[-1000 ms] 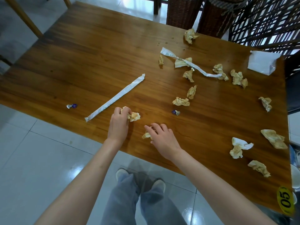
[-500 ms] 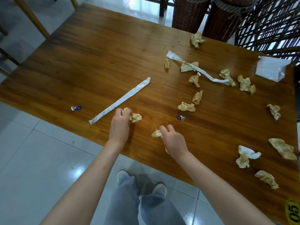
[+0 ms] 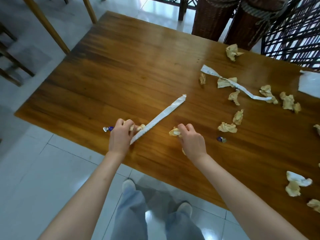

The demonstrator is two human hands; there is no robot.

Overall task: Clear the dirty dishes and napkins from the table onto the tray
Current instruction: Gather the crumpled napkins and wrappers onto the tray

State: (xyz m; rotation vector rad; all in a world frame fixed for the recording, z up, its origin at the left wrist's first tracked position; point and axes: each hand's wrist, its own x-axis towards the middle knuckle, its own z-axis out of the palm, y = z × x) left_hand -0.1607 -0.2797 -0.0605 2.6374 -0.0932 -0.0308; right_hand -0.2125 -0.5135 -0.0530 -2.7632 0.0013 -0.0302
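Note:
My left hand (image 3: 120, 135) grips a crumpled tan napkin (image 3: 136, 127) near the table's front edge, its fingers lying over the near end of a long white paper wrapper (image 3: 162, 116). About a hand's width to the right, my right hand (image 3: 191, 142) pinches another crumpled napkin (image 3: 174, 132) against the wooden table (image 3: 138, 71). Several more crumpled napkins lie on the right half of the table, such as the napkin (image 3: 227, 127) just right of my right hand. No tray or dishes are in view.
A small blue foil wrapper (image 3: 108, 129) lies left of my left hand and another (image 3: 221, 139) right of my right hand. A second white wrapper (image 3: 239, 84) and a white packet (image 3: 310, 84) lie far right. Wicker chairs (image 3: 213, 18) stand behind the table.
My left hand has moved left with its napkin and now lies over the near end of the long wrapper. My right hand has closed on its napkin. The camera has shifted left.

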